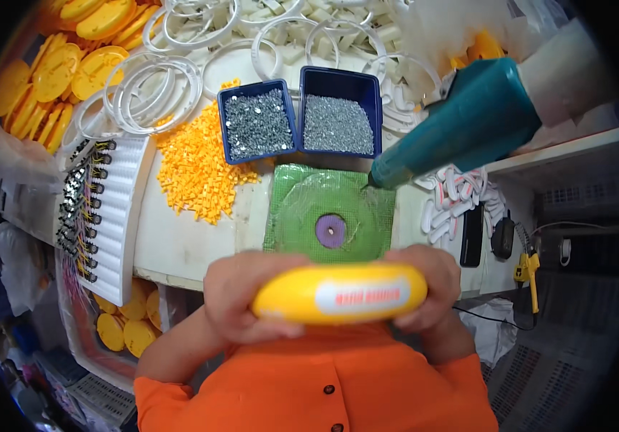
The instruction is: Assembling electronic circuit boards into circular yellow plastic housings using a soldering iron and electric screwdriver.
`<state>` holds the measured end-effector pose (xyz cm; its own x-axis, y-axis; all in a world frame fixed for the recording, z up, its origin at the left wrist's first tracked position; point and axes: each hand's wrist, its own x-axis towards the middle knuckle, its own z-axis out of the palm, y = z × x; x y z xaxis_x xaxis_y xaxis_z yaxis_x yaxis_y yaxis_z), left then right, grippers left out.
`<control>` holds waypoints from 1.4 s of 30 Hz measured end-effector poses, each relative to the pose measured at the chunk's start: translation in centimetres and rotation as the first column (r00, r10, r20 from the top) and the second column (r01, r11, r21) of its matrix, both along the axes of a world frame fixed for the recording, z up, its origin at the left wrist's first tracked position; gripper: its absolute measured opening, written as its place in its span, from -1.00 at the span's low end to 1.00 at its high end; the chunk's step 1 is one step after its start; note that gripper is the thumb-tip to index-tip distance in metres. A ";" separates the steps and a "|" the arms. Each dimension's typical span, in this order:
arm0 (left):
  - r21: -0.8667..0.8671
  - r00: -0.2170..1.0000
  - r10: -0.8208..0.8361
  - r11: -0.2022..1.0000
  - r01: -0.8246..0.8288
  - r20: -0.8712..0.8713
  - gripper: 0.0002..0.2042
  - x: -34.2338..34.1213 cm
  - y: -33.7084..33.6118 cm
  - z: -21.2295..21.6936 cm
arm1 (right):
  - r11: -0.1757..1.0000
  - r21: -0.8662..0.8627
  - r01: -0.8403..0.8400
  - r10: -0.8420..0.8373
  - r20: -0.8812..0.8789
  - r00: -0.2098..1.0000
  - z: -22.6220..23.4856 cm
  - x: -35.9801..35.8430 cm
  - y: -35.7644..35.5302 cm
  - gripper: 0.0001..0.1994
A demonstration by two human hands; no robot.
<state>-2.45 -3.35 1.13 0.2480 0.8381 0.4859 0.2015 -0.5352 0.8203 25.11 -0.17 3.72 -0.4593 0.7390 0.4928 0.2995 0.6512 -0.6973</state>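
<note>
Between my two hands I hold a round yellow plastic casing (288, 297), seen edge-on, with a white oval label on its side. My left hand (241, 295) wraps its left end, and my right hand (432, 288) grips its right end. The casing is raised in front of my orange shirt, near the table's front edge. Just beyond it lies a green square mat (291, 205) with a purple disc (330, 231) at its middle. A teal power screwdriver (460, 122) reaches in from the right, its tip over the mat's far right corner.
Two blue bins (342, 74) of small metal screws stand behind the mat. Left are small yellow parts (198, 169) and a white foam tray (118, 223) with wired components. White rings (154, 93) and yellow discs (57, 72) lie farther back. At right lie white pieces (446, 209) and a black phone (472, 236).
</note>
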 end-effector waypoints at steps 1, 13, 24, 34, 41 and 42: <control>-0.047 0.999 0.039 0.998 -0.040 -0.021 -0.45 0.1 1.0 0.4 | 0.997 -0.073 0.035 -0.035 -0.004 0.999 -0.1 -0.2 0.9 -0.49; -0.786 0.991 0.123 0.607 -0.119 -0.054 -0.45 2.5 7.7 -6.7 | 0.995 0.091 0.051 -0.090 0.501 0.861 -5.1 -2.9 1.8 -0.41; -0.672 0.626 0.271 0.444 0.592 0.731 -0.45 -0.6 6.4 -7.1 | 0.940 -0.339 0.045 -0.031 0.048 0.998 -1.3 4.6 2.4 -0.48; -0.491 0.401 0.285 0.460 0.740 0.871 -0.26 -1.0 5.1 -7.3 | 0.795 -0.312 0.520 -0.512 0.112 0.851 -5.7 7.6 2.2 -0.60; -0.676 0.618 0.332 0.559 0.480 0.713 -0.33 0.4 4.3 -6.9 | 0.734 0.061 0.676 -0.649 0.355 0.673 -7.9 6.5 3.7 -0.64; -0.701 0.638 0.356 0.564 0.437 0.683 -0.34 0.6 4.3 -6.8 | 0.736 0.099 0.670 -0.652 0.368 0.663 -8.2 6.5 3.8 -0.64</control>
